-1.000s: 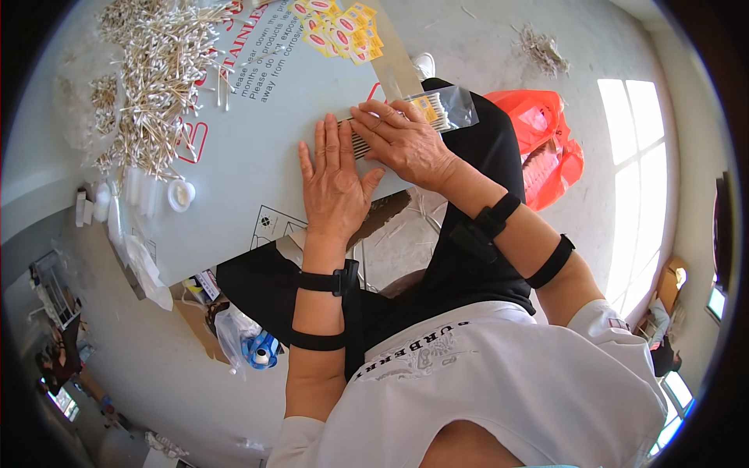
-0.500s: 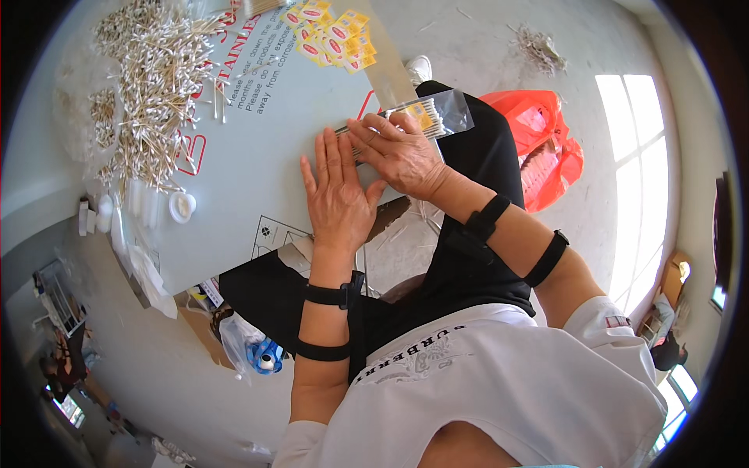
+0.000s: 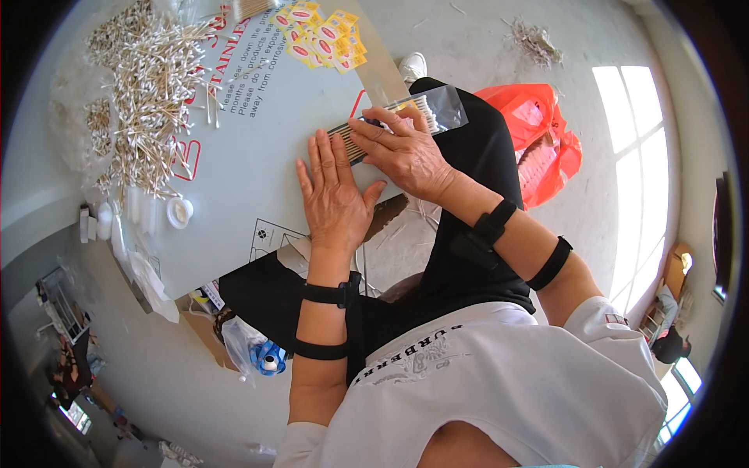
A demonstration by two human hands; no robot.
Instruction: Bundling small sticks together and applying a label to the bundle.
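A clear plastic bag of cotton swabs [image 3: 422, 106] lies slantwise at the table's edge, white tips toward its right end and a yellow label partly covered by my fingers. My left hand [image 3: 337, 195] is laid flat, its fingers stretched out and their tips at the bag's left end. Across the bag's middle rests my right hand [image 3: 409, 156], fingers extended and slightly bent, pressing on the plastic without wrapping round it. Wooden swab sticks show between the two hands. The underside of the bag is hidden.
A big heap of loose cotton swabs [image 3: 156, 86] covers the table's left side. Yellow-and-white labels [image 3: 324, 35] lie at the far edge. A small round white container [image 3: 179, 211] stands near the heap. On the floor at right sits a red plastic bag [image 3: 538, 140].
My right hand has slid slightly right and down along the bag, and more of the swab sticks now show between my hands. My left hand has barely shifted.
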